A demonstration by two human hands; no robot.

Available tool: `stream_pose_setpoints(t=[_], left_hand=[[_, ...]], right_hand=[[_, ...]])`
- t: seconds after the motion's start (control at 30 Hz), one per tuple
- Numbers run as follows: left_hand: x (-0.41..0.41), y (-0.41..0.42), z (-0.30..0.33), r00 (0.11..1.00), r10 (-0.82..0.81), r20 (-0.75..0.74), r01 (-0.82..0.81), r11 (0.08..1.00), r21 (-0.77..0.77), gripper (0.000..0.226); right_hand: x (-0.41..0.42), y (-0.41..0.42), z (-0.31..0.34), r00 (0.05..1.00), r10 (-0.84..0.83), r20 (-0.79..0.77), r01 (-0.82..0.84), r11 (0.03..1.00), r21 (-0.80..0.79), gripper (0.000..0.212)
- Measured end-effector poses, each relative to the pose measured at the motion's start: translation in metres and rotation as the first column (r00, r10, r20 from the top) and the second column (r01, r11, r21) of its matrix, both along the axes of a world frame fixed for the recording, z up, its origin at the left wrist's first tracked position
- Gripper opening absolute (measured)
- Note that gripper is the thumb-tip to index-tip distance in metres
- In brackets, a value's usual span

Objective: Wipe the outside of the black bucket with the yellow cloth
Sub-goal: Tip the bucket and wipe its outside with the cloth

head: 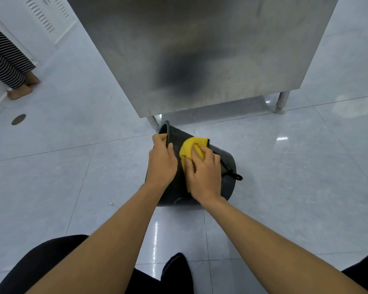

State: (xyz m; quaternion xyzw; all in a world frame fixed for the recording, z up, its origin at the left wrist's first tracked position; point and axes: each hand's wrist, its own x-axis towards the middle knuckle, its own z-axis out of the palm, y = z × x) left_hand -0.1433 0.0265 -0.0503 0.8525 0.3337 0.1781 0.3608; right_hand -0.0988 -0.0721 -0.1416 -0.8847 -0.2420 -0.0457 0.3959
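Observation:
The black bucket (227, 166) lies tipped on the tiled floor, its rim toward the upper left and its base nearer me. My left hand (162, 160) grips the rim, fingers curled over the edge. My right hand (202, 170) presses the yellow cloth (189, 147) against the bucket's outer wall, just right of my left hand. The cloth is bunched, partly covered by my fingers. A black handle loop (238, 177) sticks out on the bucket's right side.
A stainless steel table (200, 49) stands right behind the bucket, one leg (154, 123) beside the rim and another (282, 101) at the right. A person's bare feet (22, 88) stand at the far left near a floor drain (18, 119). My knees fill the bottom edge.

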Motion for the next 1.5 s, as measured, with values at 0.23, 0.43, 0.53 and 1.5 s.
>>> stream_pose_setpoints(t=[0.23, 0.43, 0.53, 1.5], left_hand=[[0.000, -0.013, -0.004, 0.989, -0.053, -0.135, 0.071, 0.989, 0.128, 0.051], [0.001, -0.018, -0.003, 0.993, -0.019, -0.114, 0.026, 0.998, 0.061, 0.054], [0.002, -0.018, -0.003, 0.998, -0.019, -0.057, 0.019, 1.000, 0.001, 0.050], [0.009, -0.009, 0.002, 0.997, -0.013, -0.081, 0.013, 1.000, 0.008, 0.055]], right_hand=[[0.025, -0.035, -0.033, 0.911, -0.285, -0.297, 0.261, 0.958, -0.119, 0.044], [0.007, -0.011, 0.004, 0.980, -0.127, -0.151, 0.121, 0.991, -0.051, 0.042], [-0.009, 0.008, 0.023, 0.999, -0.007, -0.034, 0.008, 1.000, 0.030, 0.042], [-0.006, 0.011, 0.021, 0.997, 0.073, -0.020, -0.071, 0.992, 0.108, 0.045]])
